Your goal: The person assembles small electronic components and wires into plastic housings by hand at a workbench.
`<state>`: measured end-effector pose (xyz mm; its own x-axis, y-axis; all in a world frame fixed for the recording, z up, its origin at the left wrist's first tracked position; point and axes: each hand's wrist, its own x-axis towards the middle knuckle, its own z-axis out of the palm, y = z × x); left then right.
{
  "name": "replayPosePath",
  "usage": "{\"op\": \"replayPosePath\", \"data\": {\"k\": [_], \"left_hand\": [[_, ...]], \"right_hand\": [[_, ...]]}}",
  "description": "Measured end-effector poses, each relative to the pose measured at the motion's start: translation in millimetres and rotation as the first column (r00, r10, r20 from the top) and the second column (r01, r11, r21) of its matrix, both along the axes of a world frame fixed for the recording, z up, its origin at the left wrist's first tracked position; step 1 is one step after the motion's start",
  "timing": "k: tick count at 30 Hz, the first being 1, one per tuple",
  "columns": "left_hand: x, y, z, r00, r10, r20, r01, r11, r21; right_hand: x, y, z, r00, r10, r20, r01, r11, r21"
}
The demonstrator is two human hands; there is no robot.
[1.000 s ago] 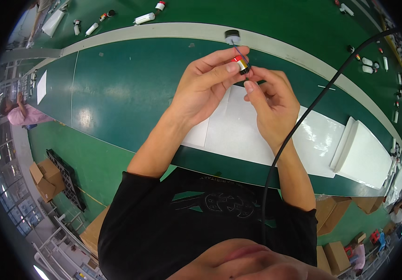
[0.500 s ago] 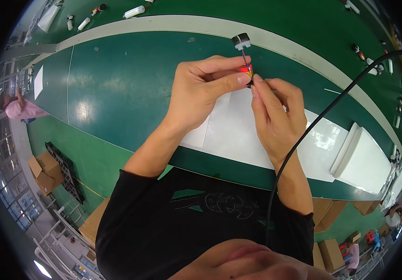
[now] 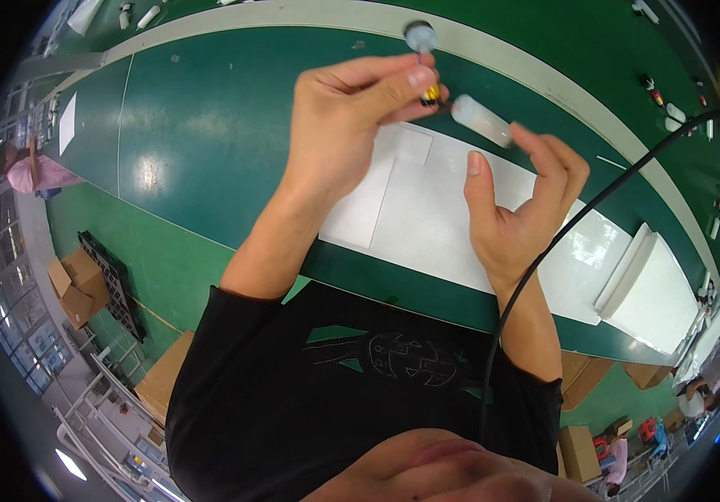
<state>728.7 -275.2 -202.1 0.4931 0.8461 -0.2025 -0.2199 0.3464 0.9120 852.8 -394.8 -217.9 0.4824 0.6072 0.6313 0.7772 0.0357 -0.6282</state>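
Note:
My left hand (image 3: 339, 117) is closed, pinching a small yellow-and-black cylinder (image 3: 430, 94) like a battery between thumb and fingers. Thin wires run up from it to a round black-and-white part (image 3: 420, 36) above the fingertips. To the right, a translucent white tube (image 3: 483, 121), slightly blurred, lies at a slant; a short dark wire seems to link it to the yellow piece. My right hand (image 3: 523, 197) is open, thumb and fingers spread. Its index fingertip is at the tube's lower right end; whether they touch I cannot tell.
White sheets (image 3: 435, 217) cover part of the green table (image 3: 209, 125). A stack of white sheets (image 3: 653, 293) is at right. A black cable (image 3: 602, 197) crosses in front of my right forearm. Beyond the pale rim, a green belt (image 3: 544, 42) carries similar parts. A person in pink (image 3: 42, 173) is far left.
Both hands were together at the battery-like piece. My right hand has moved away and opened, the white tube has come into sight, and my left hand has risen slightly with its piece.

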Motion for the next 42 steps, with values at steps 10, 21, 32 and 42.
{"op": "replayPosePath", "data": {"k": [10,21,32,42], "left_hand": [[-29.1,15.7,5.8,0.989,0.128,0.076,-0.133,0.989,0.061],[-48.1,-4.9,-23.4,0.915,0.073,0.397,0.125,0.884,-0.450],[-39.4,4.8,-27.6,0.921,0.114,0.372,0.041,0.922,-0.385],[-20.5,-10.5,-5.9,0.978,0.066,0.198,-0.039,0.989,-0.139]], "right_hand": [[-15.1,15.8,-13.1,0.828,0.443,0.344,-0.323,0.878,-0.354],[-15.0,22.0,-12.0,0.717,0.537,0.444,-0.238,0.787,-0.569],[12.5,23.4,-19.6,0.796,0.603,0.048,-0.579,0.783,-0.229],[15.3,-12.9,2.4,0.082,0.438,-0.895,-0.526,0.782,0.334]]}}
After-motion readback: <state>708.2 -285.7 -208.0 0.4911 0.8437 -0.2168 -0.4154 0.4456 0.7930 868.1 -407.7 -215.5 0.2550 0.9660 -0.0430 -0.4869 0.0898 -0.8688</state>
